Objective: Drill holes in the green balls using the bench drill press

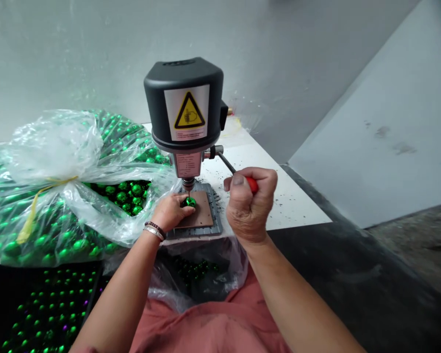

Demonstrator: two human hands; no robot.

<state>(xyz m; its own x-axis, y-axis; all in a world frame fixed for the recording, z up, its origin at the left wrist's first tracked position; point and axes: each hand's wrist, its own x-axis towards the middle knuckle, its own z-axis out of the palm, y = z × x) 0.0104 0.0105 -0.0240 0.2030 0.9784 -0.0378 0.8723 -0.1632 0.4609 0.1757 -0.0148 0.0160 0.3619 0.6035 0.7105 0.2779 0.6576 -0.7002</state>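
A dark drill press (183, 105) with a yellow warning label stands on the white table. Under its bit, a shiny green ball (190, 202) rests on a brown board (202, 212) over the grey base. My left hand (171, 212) grips this ball between thumb and fingers, at the board's left side. The bit's tip meets the top of the ball; whether it has entered cannot be seen. To the right of the machine, my right hand (250, 201) is wrapped round the red knob (253, 185) of the metal lever (227, 163).
A tied clear plastic bag (77, 196) full of green balls lies on the left, with a torn opening. Below the table edge, an open plastic bag (220, 264) holds more balls. Dark shavings dot the white table (290, 208). More green balls (55, 299) sit at the lower left.
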